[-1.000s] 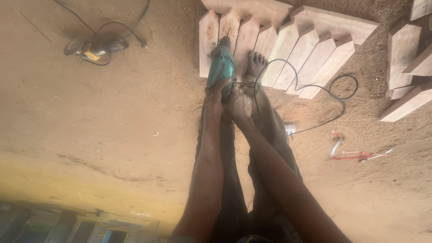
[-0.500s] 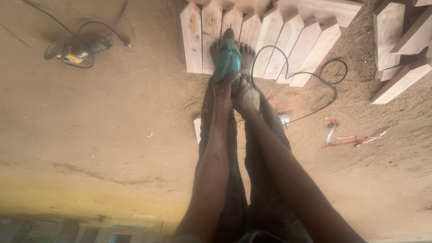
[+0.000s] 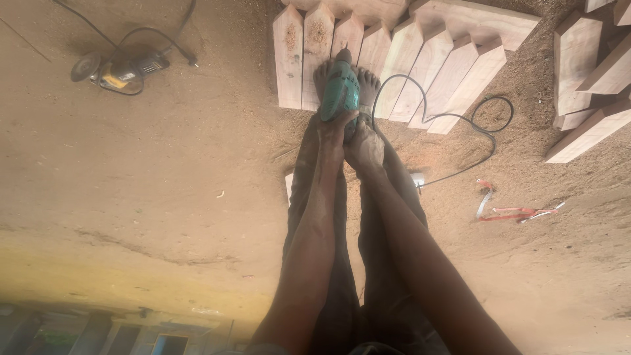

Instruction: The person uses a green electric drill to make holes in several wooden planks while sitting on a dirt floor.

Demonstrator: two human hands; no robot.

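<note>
while both hands bear on the drill | left hand (image 3: 334,125) clamped round the teal drill (image 3: 340,92) grip | right hand (image 3: 365,146) closed just behind it, bracing | bit end sits on wooden blocks (image 3: 368,56) just ahead, bare feet (image 3: 368,85) either side | judgement: push straight, keep cord (image 3: 453,118) clear
</note>
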